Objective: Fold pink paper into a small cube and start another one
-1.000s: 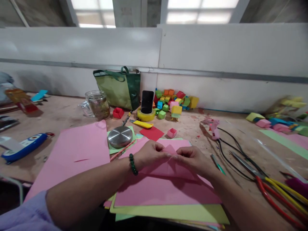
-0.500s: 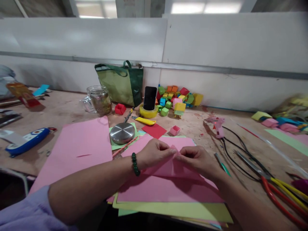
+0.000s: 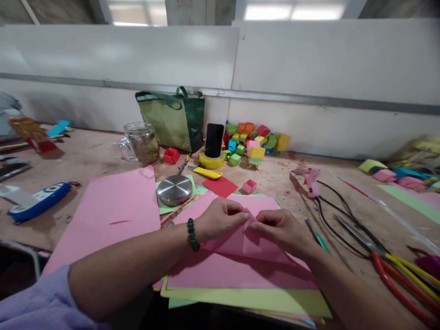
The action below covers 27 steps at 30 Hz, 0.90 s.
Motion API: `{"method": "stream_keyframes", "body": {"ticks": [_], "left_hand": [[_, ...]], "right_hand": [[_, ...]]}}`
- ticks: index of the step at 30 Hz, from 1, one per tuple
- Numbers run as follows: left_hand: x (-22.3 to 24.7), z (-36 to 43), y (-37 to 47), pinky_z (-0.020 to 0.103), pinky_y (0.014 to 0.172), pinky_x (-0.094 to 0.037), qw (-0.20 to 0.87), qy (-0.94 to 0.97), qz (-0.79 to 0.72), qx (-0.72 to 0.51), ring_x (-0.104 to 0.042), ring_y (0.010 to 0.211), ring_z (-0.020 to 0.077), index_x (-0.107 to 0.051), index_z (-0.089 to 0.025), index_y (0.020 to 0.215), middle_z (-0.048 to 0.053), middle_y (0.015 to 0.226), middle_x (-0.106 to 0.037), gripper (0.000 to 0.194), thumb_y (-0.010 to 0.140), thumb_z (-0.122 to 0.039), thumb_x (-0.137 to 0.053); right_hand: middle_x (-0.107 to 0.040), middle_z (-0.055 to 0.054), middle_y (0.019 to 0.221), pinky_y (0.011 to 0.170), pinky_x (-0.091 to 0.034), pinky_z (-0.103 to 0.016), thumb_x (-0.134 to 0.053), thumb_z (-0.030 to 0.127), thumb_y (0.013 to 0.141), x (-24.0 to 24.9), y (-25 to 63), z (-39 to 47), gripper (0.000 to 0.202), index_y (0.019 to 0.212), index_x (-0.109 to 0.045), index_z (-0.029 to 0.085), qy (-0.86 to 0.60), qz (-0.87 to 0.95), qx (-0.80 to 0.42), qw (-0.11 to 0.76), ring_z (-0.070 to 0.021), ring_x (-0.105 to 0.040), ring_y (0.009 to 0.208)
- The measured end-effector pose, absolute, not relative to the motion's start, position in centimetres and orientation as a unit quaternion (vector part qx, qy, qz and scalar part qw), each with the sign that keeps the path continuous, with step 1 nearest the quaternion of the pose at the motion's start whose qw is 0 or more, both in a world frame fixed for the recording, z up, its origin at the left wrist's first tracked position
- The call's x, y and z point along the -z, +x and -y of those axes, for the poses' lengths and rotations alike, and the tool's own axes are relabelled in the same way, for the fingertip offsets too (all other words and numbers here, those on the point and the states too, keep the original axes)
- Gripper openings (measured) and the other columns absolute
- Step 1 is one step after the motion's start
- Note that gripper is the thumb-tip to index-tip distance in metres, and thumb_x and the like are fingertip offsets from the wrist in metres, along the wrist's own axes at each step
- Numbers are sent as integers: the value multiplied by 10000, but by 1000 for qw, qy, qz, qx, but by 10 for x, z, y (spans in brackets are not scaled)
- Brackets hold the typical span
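Observation:
A folded pink paper is held between my two hands, with a small peak rising where the fingertips meet. My left hand, with a green bead bracelet at its wrist, pinches the left side of the peak. On the other side my right hand has thumb and forefinger closed on the paper. Beneath lies a stack of pink sheets over a yellow sheet. A small pink paper box and a red paper square sit just beyond the hands.
Left are a pink sheet, metal disc, blue tape dispenser and glass mug. Behind stand a phone, green bag and colored paper boxes. Right lie a glue gun, green-handled knife and scissors.
Both hands keep their pinch in nearly the same place. The paper's peak between the fingertips has shifted its angle slightly.

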<state>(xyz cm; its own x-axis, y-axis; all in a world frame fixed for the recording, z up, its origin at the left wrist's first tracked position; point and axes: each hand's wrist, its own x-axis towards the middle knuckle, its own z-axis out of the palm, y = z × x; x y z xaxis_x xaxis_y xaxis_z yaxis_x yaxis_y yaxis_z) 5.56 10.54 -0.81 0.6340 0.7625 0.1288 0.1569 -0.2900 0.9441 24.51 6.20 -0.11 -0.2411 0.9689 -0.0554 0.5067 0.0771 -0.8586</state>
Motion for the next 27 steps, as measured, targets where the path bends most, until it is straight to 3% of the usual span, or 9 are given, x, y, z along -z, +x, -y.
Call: {"method": "stream_keyframes", "body": {"ticks": [6, 13, 27], "left_hand": [[3, -106, 54, 198, 523, -305, 496, 741, -326, -313, -384, 560, 80, -571, -123, 587, -33, 558, -456, 296, 789, -338, -545], [0, -109, 53, 203, 488, -276, 509, 716, -360, -315, -309, 519, 68, -460, -143, 508, -54, 513, -343, 369, 759, -392, -566], [0, -104, 53, 207, 488, -252, 523, 717, -325, -327, -300, 530, 65, -472, -136, 544, -51, 538, -338, 364, 793, -388, -556]], "right_hand": [[-429, 36, 540, 469, -249, -233, -633, 529, 760, -1, 251, -63, 421, 584, -578, 152, -532, 685, -430, 251, -80, -341, 522], [-362, 61, 516, 453, -194, -236, -629, 518, 765, -5, 265, -67, 434, 556, -494, 162, -521, 685, -475, 183, -65, -282, 494], [-402, 43, 526, 477, -223, -244, -618, 519, 784, -11, 269, -63, 427, 577, -548, 152, -501, 703, -472, 179, -77, -305, 515]]}}
